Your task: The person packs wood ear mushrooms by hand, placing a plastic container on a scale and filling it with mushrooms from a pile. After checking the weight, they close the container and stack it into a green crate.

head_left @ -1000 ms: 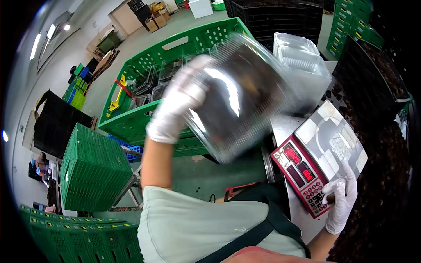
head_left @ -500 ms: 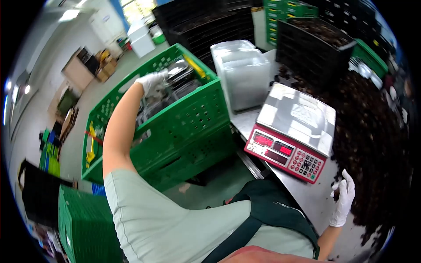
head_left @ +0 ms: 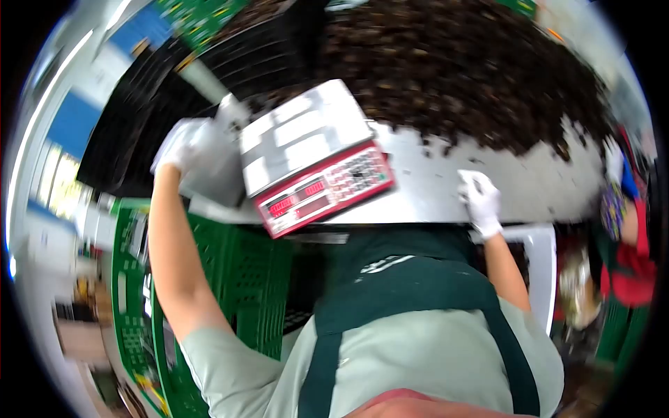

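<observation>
My left hand [head_left: 178, 148], in a white glove, is at the left edge of a stack of clear plastic containers [head_left: 219, 171], its fingers closed on them, though motion blurs them. Just right of the stack a red scale with a silver plate [head_left: 306, 136] stands tilted in view, its red digits lit. My right hand [head_left: 482, 202], also gloved, is over the front edge of the metal table [head_left: 432, 188], with its fingers curled together; what they hold, if anything, is too small to tell. Beyond it lies a large heap of dark brown pieces [head_left: 460, 70].
Black crates [head_left: 139, 118] stand at the upper left. Green crates [head_left: 244, 285] are below the table's left end. A white bin edge [head_left: 543, 272] shows under the table at right. At the far right, another person's gloved hand [head_left: 613, 160] is near the heap.
The view has turned toward the heap. My left hand has left the green crate for the clear container stack. My right hand remains over the table, fingers curled.
</observation>
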Available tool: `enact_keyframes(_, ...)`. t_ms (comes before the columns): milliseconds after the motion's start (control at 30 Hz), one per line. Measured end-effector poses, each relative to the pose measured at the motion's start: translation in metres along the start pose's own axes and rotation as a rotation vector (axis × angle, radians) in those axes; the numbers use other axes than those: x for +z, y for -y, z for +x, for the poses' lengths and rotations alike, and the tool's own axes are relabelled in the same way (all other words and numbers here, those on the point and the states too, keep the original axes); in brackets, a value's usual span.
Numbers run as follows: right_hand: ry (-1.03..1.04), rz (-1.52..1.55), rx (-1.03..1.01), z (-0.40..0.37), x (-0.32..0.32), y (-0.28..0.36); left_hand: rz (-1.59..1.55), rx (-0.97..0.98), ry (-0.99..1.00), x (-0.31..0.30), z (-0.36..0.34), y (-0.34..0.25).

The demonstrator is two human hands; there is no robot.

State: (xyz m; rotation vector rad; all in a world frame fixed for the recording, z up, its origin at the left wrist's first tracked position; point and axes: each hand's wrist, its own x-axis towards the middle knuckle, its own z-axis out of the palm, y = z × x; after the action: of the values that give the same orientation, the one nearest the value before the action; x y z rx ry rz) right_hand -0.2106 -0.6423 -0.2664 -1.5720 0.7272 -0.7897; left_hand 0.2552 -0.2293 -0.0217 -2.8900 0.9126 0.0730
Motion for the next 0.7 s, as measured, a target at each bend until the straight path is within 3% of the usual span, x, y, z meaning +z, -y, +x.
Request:
enact_keyframes(33, -0.011, -0.039, -0.035, 0.001, -0.001, -0.004, 0.099, 0.064, -0.204, 0.042, 0.033, 0.054)
enact_keyframes(67, -0.035, -0.048, -0.055, 0.002, -0.001, -0.007, 0.07, -0.171, -0.069, 0.027, 0.027, 0.029)
enact_keyframes(100, -0.044, -0.058, -0.073, 0.003, -0.001, -0.006, 0.188, -0.084, -0.155, 0.026, 0.022, 0.029)
enact_keyframes(167, -0.034, -0.061, -0.058, 0.003, -0.003, -0.004, 0.136, -0.248, -0.139, 0.008, 0.009, 0.018)
enact_keyframes(233, -0.036, -0.038, -0.046, 0.002, -0.004, -0.007, -0.024, -0.217, -0.261, -0.003, -0.004, 0.016)
enact_keyframes(267, -0.011, -0.014, -0.055, 0.004, -0.005, -0.007, 0.075, -0.21, -0.197, -0.009, 0.004, 0.02)
enact_keyframes(333, -0.019, -0.035, -0.074, 0.004, -0.006, -0.005, -0.152, -0.236, -0.113, -0.01, 0.035, 0.068)
enact_keyframes(400, -0.002, -0.097, -0.104, 0.003, -0.006, -0.006, -0.184, -0.144, -0.289, -0.035, 0.046, 0.085)
enact_keyframes(433, -0.018, -0.107, -0.098, 0.004, -0.006, -0.008, -0.174, -0.088, -0.451, -0.051, 0.036, 0.054)
enact_keyframes(467, -0.015, -0.101, -0.146, 0.004, -0.005, -0.011, -0.401, -0.069, -0.488, -0.066, 0.027, 0.026)
enact_keyframes(500, -0.009, -0.094, -0.196, 0.004, -0.005, -0.014, -0.318, -0.147, -0.489, -0.08, 0.016, -0.011)
enact_keyframes(567, -0.014, -0.095, -0.1, 0.002, -0.005, -0.012, -0.212, 0.115, -0.563, -0.068, 0.006, -0.062)
enact_keyframes(633, -0.102, -0.144, -0.15, 0.0, -0.005, -0.001, -0.47, 0.331, -0.532, -0.017, -0.009, -0.107)
enact_keyframes(700, -0.15, -0.172, -0.204, 0.007, -0.009, -0.008, -0.144, 0.407, -0.579, 0.032, -0.034, -0.162)
